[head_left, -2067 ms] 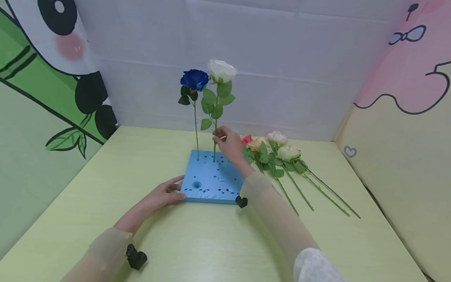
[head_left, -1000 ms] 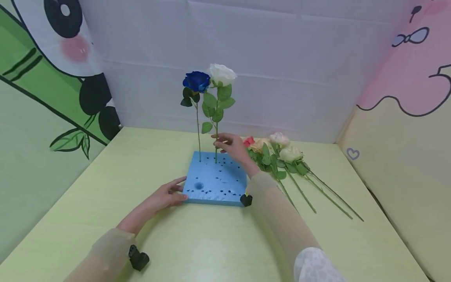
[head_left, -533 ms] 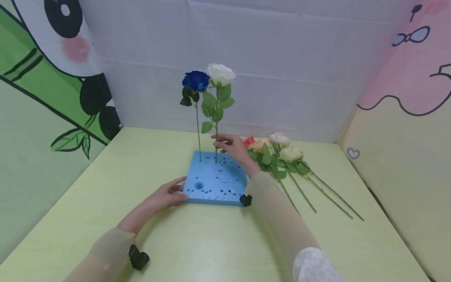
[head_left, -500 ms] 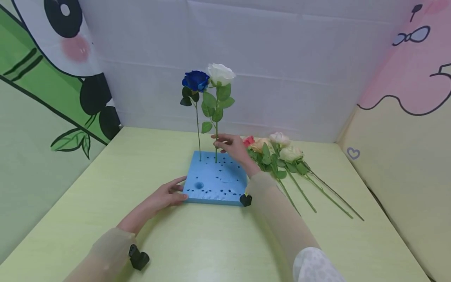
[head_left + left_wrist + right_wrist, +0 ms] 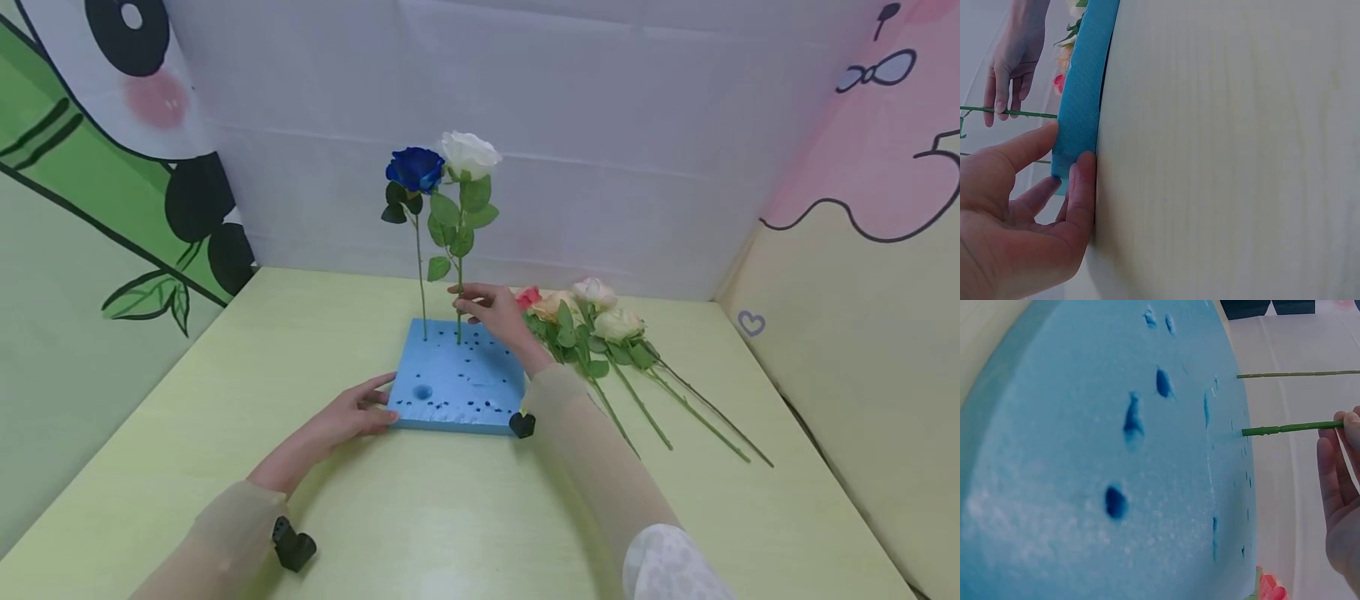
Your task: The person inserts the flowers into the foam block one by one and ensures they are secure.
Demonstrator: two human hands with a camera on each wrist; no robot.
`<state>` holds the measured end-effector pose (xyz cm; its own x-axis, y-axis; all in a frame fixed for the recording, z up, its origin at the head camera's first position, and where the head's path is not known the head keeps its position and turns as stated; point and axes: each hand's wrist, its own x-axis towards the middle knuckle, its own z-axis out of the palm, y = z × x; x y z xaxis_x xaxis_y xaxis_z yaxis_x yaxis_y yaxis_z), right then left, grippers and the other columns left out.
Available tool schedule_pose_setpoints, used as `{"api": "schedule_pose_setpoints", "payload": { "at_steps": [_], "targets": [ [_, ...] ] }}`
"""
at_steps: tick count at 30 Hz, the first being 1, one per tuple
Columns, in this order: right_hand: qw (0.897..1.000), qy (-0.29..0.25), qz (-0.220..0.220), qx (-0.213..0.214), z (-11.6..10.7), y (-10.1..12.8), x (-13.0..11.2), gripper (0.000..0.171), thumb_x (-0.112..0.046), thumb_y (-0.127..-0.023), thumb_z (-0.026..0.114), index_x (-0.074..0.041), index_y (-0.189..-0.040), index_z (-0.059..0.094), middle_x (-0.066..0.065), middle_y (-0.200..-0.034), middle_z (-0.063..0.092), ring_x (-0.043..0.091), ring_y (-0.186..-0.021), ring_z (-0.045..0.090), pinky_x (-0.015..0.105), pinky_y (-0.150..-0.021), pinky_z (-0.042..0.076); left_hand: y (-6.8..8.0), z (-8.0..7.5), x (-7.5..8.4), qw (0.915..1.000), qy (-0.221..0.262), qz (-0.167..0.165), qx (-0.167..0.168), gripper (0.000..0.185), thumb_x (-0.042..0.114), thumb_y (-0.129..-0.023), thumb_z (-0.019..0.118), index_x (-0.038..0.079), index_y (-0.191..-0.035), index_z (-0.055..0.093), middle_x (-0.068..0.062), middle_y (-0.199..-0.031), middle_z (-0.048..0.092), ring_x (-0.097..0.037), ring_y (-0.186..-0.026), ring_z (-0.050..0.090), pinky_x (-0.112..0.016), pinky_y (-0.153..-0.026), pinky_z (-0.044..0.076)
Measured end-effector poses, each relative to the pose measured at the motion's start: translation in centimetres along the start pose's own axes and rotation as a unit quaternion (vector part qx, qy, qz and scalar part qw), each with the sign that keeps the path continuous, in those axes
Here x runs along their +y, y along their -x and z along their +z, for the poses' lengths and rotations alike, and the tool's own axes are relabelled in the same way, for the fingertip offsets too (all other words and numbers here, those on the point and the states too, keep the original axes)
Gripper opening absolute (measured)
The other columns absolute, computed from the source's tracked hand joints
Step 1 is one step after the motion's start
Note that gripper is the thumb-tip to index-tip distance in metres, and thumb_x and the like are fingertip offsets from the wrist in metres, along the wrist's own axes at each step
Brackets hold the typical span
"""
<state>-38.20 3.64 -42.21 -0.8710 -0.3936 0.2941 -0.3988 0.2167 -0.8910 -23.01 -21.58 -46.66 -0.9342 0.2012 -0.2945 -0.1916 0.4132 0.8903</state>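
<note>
A white rose (image 5: 470, 156) stands upright with its stem's lower end at the back of a blue foam block (image 5: 457, 367). My right hand (image 5: 492, 315) pinches that green stem (image 5: 1291, 428) between thumb and fingers, a little above the block. At the block's front left corner, my left hand (image 5: 352, 421) holds the edge, thumb at the front and fingers along the side. The left wrist view shows this hand (image 5: 1029, 212) against the block's side (image 5: 1085, 87). To the left of the white rose, a blue rose (image 5: 416, 169) stands upright in the block.
Several loose flowers lie on the table right of the block, among them a cream rose (image 5: 617, 325), a pale pink one (image 5: 595, 291) and a red one (image 5: 528, 297). Small holes dot the block's top. A pale cloth (image 5: 600, 150) hangs behind the table (image 5: 337, 308).
Over the two seconds my right hand has come slightly lower on the stem, its fingers less curled, and the white rose sits a touch lower. The left hand stays at the block's corner.
</note>
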Motion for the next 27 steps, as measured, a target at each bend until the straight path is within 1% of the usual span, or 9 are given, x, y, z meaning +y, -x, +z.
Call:
{"api": "schedule_pose_setpoints", "payload": {
  "at_steps": [4, 8, 16, 22, 27],
  "targets": [
    [1.000, 0.000, -0.001, -0.005, 0.00, -0.07, -0.08, 0.027, -0.017, -0.096, 0.064, -0.010, -0.122, 0.070, 0.015, -0.111, 0.070, 0.027, -0.099, 0.071, 0.040, -0.083, 0.062, 0.00, -0.03, 0.01, 1.0000, 0.003, -0.001, 0.001, 0.077, 0.026, -0.093, 0.069, 0.018, -0.157, 0.028, -0.022, -0.142, 0.044, -0.023, -0.109, 0.061, -0.035, -0.096, 0.057],
    [1.000, 0.002, -0.001, -0.004, -0.03, -0.03, -0.19, 0.027, -0.016, -0.096, 0.063, -0.011, -0.122, 0.070, 0.015, -0.110, 0.070, 0.028, -0.100, 0.071, 0.038, -0.082, 0.062, 0.04, 0.02, 0.12, 1.0000, 0.002, 0.001, 0.000, 0.076, 0.026, -0.093, 0.069, 0.018, -0.157, 0.028, -0.022, -0.141, 0.044, -0.021, -0.107, 0.061, -0.034, -0.096, 0.057],
    [1.000, 0.001, -0.002, -0.005, -0.01, 0.00, 0.05, 0.028, -0.017, -0.096, 0.064, -0.010, -0.122, 0.070, 0.013, -0.111, 0.070, 0.026, -0.099, 0.071, 0.046, -0.085, 0.061, 0.03, 0.14, 0.18, 0.9999, -0.005, -0.003, 0.009, 0.076, 0.025, -0.092, 0.070, 0.018, -0.156, 0.029, -0.022, -0.140, 0.045, -0.022, -0.108, 0.061, -0.034, -0.095, 0.058],
    [1.000, 0.005, -0.003, -0.006, -0.04, 0.01, 0.07, 0.027, -0.019, -0.097, 0.064, -0.010, -0.121, 0.070, 0.014, -0.112, 0.069, 0.027, -0.099, 0.071, 0.042, -0.083, 0.061, -0.05, 0.11, 0.12, 1.0000, -0.005, -0.001, 0.008, 0.076, 0.024, -0.092, 0.070, 0.018, -0.156, 0.029, -0.022, -0.140, 0.045, -0.024, -0.110, 0.059, -0.033, -0.095, 0.058],
    [1.000, 0.004, -0.003, -0.007, -0.04, -0.01, 0.05, 0.027, -0.019, -0.096, 0.064, -0.009, -0.120, 0.071, 0.016, -0.114, 0.070, 0.029, -0.101, 0.070, 0.042, -0.083, 0.061, -0.03, 0.04, 0.12, 1.0000, -0.004, 0.003, 0.005, 0.076, 0.023, -0.093, 0.069, 0.017, -0.156, 0.029, -0.022, -0.140, 0.045, -0.025, -0.111, 0.058, -0.033, -0.095, 0.058]
  ]
}}
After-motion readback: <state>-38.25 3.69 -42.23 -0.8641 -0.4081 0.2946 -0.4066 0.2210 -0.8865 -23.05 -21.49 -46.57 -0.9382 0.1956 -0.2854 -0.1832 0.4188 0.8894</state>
